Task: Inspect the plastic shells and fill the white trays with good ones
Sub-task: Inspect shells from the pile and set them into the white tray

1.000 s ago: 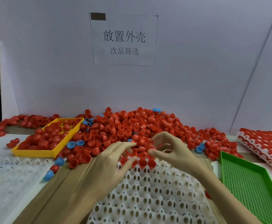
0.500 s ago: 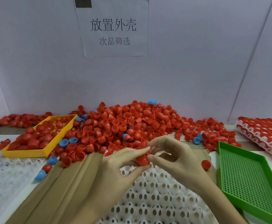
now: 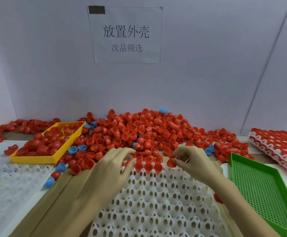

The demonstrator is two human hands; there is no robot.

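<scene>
A big heap of red plastic shells (image 3: 139, 132), with a few blue ones mixed in, lies against the back wall. In front of me sits a white tray (image 3: 158, 202) full of holes; three red shells (image 3: 148, 166) sit in its far row. My left hand (image 3: 117, 166) rests at the tray's far left edge, fingers curled at the heap's front; whether it holds a shell is hidden. My right hand (image 3: 192, 159) pinches a red shell (image 3: 171, 162) over the tray's far right part.
A yellow bin (image 3: 37, 159) holding red shells stands at the left. At the right lies a green mesh tray (image 3: 262, 189), and behind it filled white trays (image 3: 276, 146) are stacked. Another white tray (image 3: 11, 182) lies at the near left. A paper sign (image 3: 125, 35) hangs on the wall.
My hands were close together over one red shell; they have moved apart. Three red shells now show in the tray's far row, and my right hand holds another shell.
</scene>
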